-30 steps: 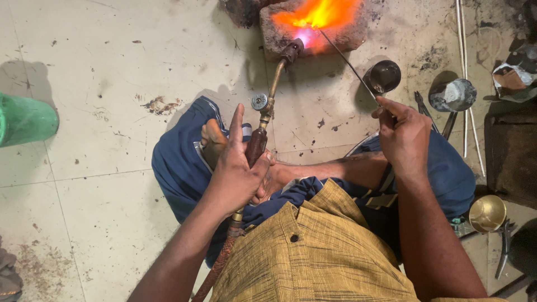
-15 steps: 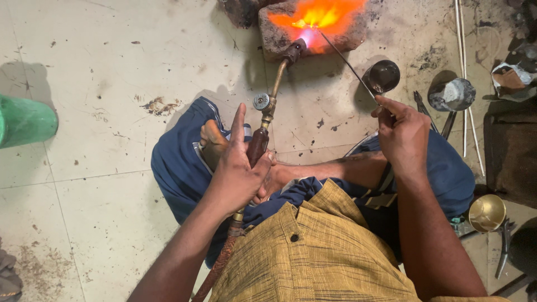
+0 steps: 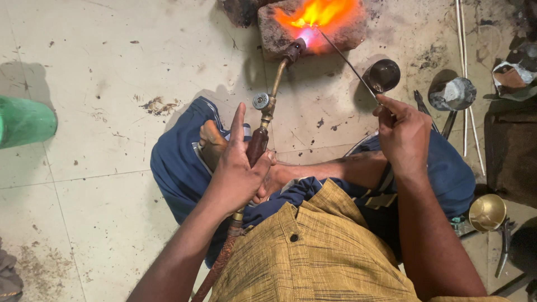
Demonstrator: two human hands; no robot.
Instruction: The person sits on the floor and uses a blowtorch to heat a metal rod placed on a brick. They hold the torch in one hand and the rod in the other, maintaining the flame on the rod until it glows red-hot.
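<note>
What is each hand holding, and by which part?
Left hand grips the brass gas torch by its dark handle; right hand pinches the thin metal rod at its near end.

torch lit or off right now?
Lit. The brass-necked gas torch with dark red handle, gripped by the left hand, throws orange flame across the reddish fire brick.

The floor (image 3: pixel 112 72) is pale tile, scuffed and stained, with thin grout lines crossing at nine and seven o'clock. Soot and dark grime thicken toward one and two o'clock, where the tile turns nearly black. An orange glow at twelve o'clock lights the tile around it; softer daylight covers the left side.
</note>
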